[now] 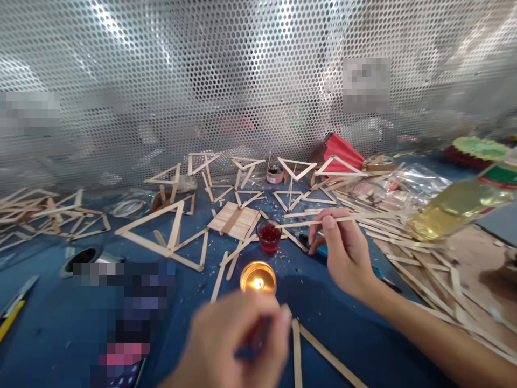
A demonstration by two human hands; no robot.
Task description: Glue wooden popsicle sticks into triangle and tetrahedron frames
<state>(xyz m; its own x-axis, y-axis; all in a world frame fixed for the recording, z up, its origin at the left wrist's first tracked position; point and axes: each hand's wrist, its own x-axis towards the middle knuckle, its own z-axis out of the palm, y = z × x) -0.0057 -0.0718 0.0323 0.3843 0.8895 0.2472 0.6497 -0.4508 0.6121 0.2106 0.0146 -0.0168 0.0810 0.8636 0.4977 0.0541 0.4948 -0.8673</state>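
Note:
My right hand (343, 248) pinches a thin wooden stick (375, 216), held nearly level. The stick's left tip is at the rim of a small clear cup of red liquid (269, 237). My left hand (238, 339) is close to the camera and blurred, with its fingers curled and thumb and forefinger together. Anything in that pinch is hidden. Just beyond it burns a small candle (258, 279) in a round holder. Two flat craft sticks (297, 353) meet at a point right beside the left fingertips; whether they touch is unclear.
Several craft-stick triangles (161, 231) stand at the back, around a flat stick panel (234, 220). Loose sticks (428, 269) are heaped at right near a tilted bottle of yellow liquid (456, 207). A yellow cutter (14, 318) lies left. A perforated metal sheet (242, 64) borders the back.

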